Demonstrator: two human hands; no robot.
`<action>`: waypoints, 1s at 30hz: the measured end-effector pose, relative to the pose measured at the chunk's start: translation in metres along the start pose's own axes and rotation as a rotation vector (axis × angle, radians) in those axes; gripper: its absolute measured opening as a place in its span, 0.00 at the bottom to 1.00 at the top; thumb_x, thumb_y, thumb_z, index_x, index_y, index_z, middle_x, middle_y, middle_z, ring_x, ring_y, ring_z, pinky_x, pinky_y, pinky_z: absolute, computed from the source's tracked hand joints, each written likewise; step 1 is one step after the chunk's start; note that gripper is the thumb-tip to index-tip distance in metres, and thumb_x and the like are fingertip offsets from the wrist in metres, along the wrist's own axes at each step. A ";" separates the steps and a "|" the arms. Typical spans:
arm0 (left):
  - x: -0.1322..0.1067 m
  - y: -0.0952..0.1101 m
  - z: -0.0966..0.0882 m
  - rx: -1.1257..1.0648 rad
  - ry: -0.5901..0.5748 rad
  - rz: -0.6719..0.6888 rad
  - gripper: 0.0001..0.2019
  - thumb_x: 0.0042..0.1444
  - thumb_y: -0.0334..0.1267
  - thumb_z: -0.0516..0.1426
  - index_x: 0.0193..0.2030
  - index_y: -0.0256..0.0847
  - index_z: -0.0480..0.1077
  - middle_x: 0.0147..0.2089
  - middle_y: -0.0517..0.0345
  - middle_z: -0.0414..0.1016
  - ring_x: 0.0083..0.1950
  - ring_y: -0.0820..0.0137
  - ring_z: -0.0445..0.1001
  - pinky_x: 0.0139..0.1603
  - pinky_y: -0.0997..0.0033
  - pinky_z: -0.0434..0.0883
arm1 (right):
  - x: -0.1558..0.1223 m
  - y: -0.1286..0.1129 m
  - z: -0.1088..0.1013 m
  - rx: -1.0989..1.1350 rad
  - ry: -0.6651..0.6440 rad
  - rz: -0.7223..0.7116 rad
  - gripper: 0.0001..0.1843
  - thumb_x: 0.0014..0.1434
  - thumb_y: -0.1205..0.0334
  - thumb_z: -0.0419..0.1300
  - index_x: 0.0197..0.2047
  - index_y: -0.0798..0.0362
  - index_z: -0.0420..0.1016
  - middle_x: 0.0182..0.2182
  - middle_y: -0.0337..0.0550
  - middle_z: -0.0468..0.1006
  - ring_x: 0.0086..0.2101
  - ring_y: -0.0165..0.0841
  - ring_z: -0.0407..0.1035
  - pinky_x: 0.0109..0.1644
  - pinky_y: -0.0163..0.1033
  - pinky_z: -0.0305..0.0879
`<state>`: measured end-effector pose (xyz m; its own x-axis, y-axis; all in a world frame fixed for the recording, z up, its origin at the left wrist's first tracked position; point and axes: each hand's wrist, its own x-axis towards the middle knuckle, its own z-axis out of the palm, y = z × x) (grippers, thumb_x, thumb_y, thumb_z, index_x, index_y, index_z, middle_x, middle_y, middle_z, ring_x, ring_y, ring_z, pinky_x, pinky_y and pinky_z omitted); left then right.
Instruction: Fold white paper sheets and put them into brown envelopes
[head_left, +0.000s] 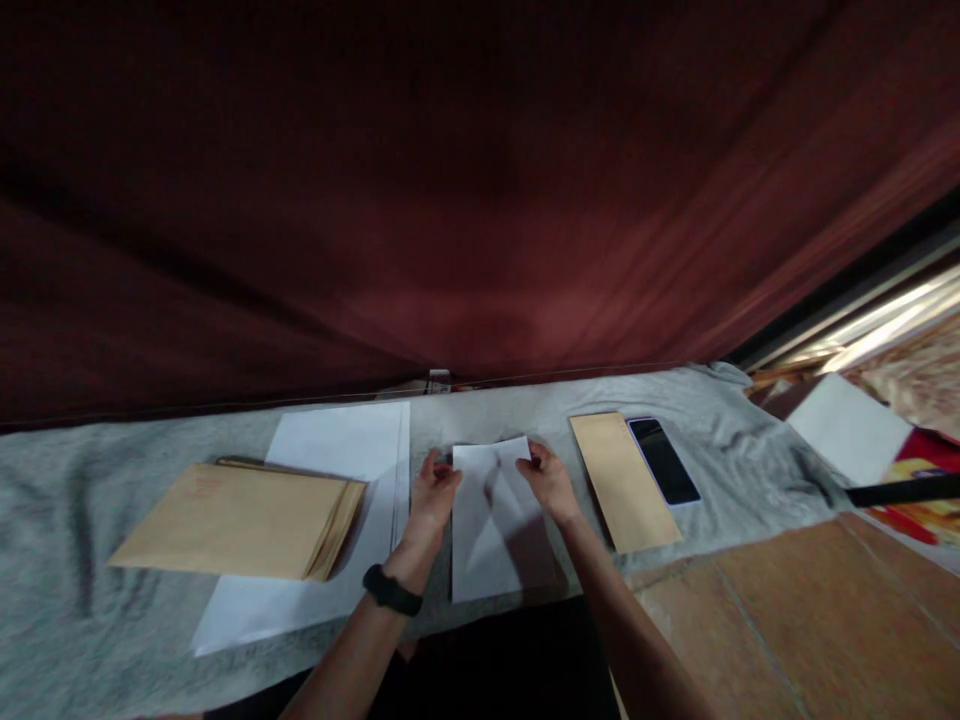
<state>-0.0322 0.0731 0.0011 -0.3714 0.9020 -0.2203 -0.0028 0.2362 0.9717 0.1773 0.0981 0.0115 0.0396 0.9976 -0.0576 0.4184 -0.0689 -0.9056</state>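
Observation:
A white sheet of paper [491, 540] lies in front of me, its far edge slightly bowed. My left hand [433, 497] is at its upper left side, thumb over the edge and fingers curled, pinching it. At the upper right corner, my right hand [550, 482] grips the same sheet between thumb and bent fingers. The fingertips under the paper are hidden. To the left, a stack of brown envelopes [232, 520] rests on larger white sheets [337, 440]. A single brown envelope [624, 485] lies to the right of my right hand.
A phone [665, 462] with a dark screen lies beside the single envelope. Grey cloth [52, 500] covers the work surface. A dark red curtain [480, 200] hangs behind it. Tiled floor [810, 610] and a white flat item [851, 425] are at the right.

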 end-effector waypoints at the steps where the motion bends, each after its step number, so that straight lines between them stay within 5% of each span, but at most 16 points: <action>1: -0.001 0.005 0.000 -0.011 -0.007 -0.019 0.22 0.44 0.37 0.64 0.49 0.38 0.75 0.31 0.61 0.77 0.32 0.67 0.76 0.39 0.65 0.73 | 0.001 -0.004 -0.001 0.036 -0.016 -0.008 0.11 0.57 0.55 0.58 0.35 0.51 0.77 0.27 0.39 0.77 0.30 0.34 0.71 0.36 0.38 0.69; 6: -0.006 0.051 0.000 -0.149 -0.062 -0.123 0.17 0.39 0.45 0.69 0.35 0.38 0.76 0.34 0.56 0.80 0.35 0.67 0.77 0.38 0.69 0.72 | 0.012 -0.046 -0.023 0.231 -0.014 -0.034 0.17 0.59 0.46 0.58 0.34 0.52 0.74 0.26 0.37 0.76 0.27 0.31 0.68 0.31 0.35 0.67; 8: -0.008 0.081 -0.001 -0.231 -0.182 -0.118 0.20 0.39 0.46 0.70 0.37 0.37 0.77 0.35 0.55 0.81 0.37 0.66 0.78 0.40 0.68 0.73 | 0.014 -0.072 -0.038 0.369 -0.013 -0.091 0.16 0.58 0.46 0.62 0.34 0.51 0.73 0.26 0.35 0.75 0.27 0.30 0.67 0.31 0.34 0.65; 11: -0.013 0.123 -0.007 -0.176 -0.215 0.054 0.19 0.43 0.48 0.70 0.39 0.38 0.77 0.36 0.55 0.81 0.42 0.62 0.79 0.46 0.65 0.74 | 0.008 -0.111 -0.064 0.377 0.020 -0.232 0.14 0.59 0.48 0.64 0.35 0.50 0.74 0.30 0.36 0.77 0.32 0.31 0.70 0.38 0.35 0.68; 14: -0.020 0.137 -0.018 0.060 -0.220 0.362 0.11 0.52 0.44 0.65 0.39 0.41 0.77 0.45 0.54 0.82 0.52 0.61 0.78 0.57 0.62 0.72 | -0.011 -0.128 -0.080 0.283 0.021 -0.337 0.10 0.62 0.51 0.63 0.41 0.48 0.77 0.41 0.40 0.82 0.43 0.36 0.74 0.52 0.41 0.69; 19: -0.034 0.079 -0.035 0.306 -0.386 0.576 0.06 0.58 0.34 0.57 0.39 0.44 0.75 0.53 0.53 0.81 0.57 0.62 0.78 0.60 0.58 0.73 | -0.052 -0.080 -0.073 0.147 -0.071 -0.321 0.07 0.64 0.58 0.58 0.42 0.48 0.77 0.48 0.43 0.82 0.50 0.38 0.76 0.56 0.44 0.71; 24: -0.058 0.014 -0.049 0.655 -0.525 0.706 0.24 0.48 0.18 0.47 0.42 0.47 0.75 0.57 0.59 0.79 0.61 0.67 0.75 0.63 0.59 0.74 | -0.090 -0.004 -0.054 -0.058 -0.256 -0.348 0.16 0.59 0.71 0.53 0.46 0.47 0.77 0.50 0.43 0.82 0.54 0.37 0.74 0.59 0.45 0.71; 30: -0.078 -0.003 -0.062 0.889 -0.610 0.847 0.36 0.43 0.14 0.45 0.50 0.49 0.77 0.62 0.64 0.76 0.65 0.72 0.72 0.67 0.63 0.71 | -0.113 0.021 -0.050 -0.415 -0.387 -0.518 0.32 0.55 0.77 0.55 0.61 0.45 0.73 0.62 0.43 0.74 0.63 0.37 0.66 0.69 0.51 0.60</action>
<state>-0.0603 -0.0208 0.0204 0.5030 0.8451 0.1814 0.6952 -0.5202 0.4961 0.2267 -0.0171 0.0200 -0.5427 0.8315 0.1187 0.6065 0.4857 -0.6295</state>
